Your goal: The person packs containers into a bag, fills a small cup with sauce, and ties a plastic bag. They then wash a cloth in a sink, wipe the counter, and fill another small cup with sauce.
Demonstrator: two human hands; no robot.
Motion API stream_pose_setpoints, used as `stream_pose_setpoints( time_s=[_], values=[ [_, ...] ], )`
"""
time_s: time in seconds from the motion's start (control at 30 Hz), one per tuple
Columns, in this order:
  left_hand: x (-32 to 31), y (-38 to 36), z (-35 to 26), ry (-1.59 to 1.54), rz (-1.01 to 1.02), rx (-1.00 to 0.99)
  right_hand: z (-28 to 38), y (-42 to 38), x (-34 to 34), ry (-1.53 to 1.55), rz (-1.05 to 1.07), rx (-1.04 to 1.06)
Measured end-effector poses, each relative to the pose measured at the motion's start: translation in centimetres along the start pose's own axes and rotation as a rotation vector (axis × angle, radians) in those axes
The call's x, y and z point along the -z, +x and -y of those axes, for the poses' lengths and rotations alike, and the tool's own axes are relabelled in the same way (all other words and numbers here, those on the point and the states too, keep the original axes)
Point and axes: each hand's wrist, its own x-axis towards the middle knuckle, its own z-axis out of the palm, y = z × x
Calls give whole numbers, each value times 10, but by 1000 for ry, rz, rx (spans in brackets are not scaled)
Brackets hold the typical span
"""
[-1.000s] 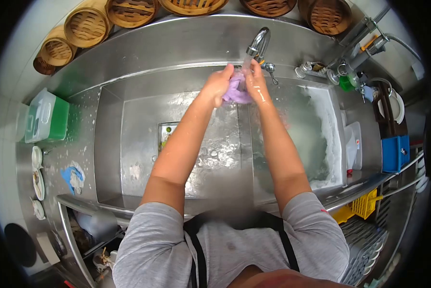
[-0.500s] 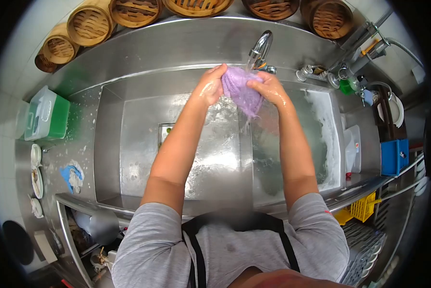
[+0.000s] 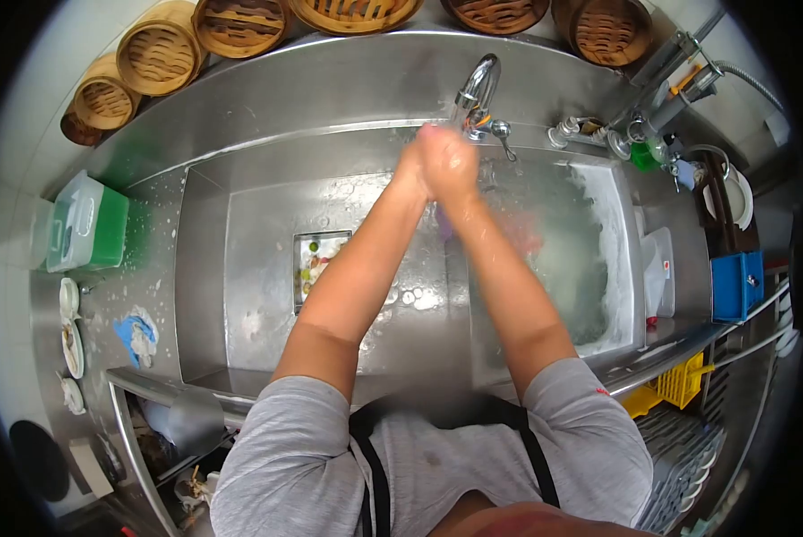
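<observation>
Just below the curved chrome faucet (image 3: 482,82), my left hand (image 3: 456,164) and right hand (image 3: 410,172) are pressed together. My fingers look closed around a soft purple cloth (image 3: 444,224), mostly hidden in my grip, with a blurred bit showing under my hands; I cannot make out each fingertip. Water runs from the faucet onto my hands. As I judge it, the wetting is well along and the cloth is bunched up; it is neither opened out nor laid down. Nearer me than the faucet and to its left, colourful food scraps (image 3: 316,268) sit uncleared in the square metal drain; to its right, cloudy water (image 3: 558,268) with white foam (image 3: 609,242) along one side fills the other basin. A crumpled blue-and-white cloth (image 3: 136,336) lies unheld on the steel tabletop (image 3: 142,255), far left of the faucet.
</observation>
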Motion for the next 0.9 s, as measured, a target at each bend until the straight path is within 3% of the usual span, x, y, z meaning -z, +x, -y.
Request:
stream_pose_setpoints(
  time_s=[0.07, 0.1, 0.2, 0.23, 0.33, 0.37, 0.47, 0.57, 0.63, 0.67, 0.73, 0.77, 0.83, 0.9],
  values=[
    [28, -7, -5, -121, 251, 48, 7, -15, 0, 99, 72, 158],
    [32, -8, -7, -83, 545, 105, 5, -16, 2, 80, 110, 147],
    [-8, -29, -5, 175, 2, 136, -11, 18, 17, -126, 218, -27],
    [-1, -34, -10, 340, 206, 193, 11, 32, 28, -208, 348, -377],
    [-4, -42, -6, 637, 118, 165, -21, 20, 24, 423, 526, -295],
    [2, -32, -9, 713, 88, 133, -34, 13, 22, 566, 706, -302],
    [-17, -40, -25, 544, -77, -40, -53, -26, 41, 752, 562, -642],
    [-6, -26, -26, 72, -110, -126, -67, -57, 39, 472, 785, -780],
    [9, -12, -20, -64, -187, -206, -51, -65, 29, 520, 337, -704],
    [20, -4, -11, -87, -261, -138, -39, -63, 21, 538, 117, -651],
    [27, 0, 4, -131, -410, -9, -3, -55, 10, 583, -119, -408],
    [100, 34, 26, -63, -39, -2, 13, -51, 8, 409, -121, -198],
    [80, 25, 47, -204, 506, -369, 30, -40, 8, -42, -7, 204],
    [67, 8, 39, -119, 499, -327, 25, -25, 14, -260, 77, 325]
  ],
)
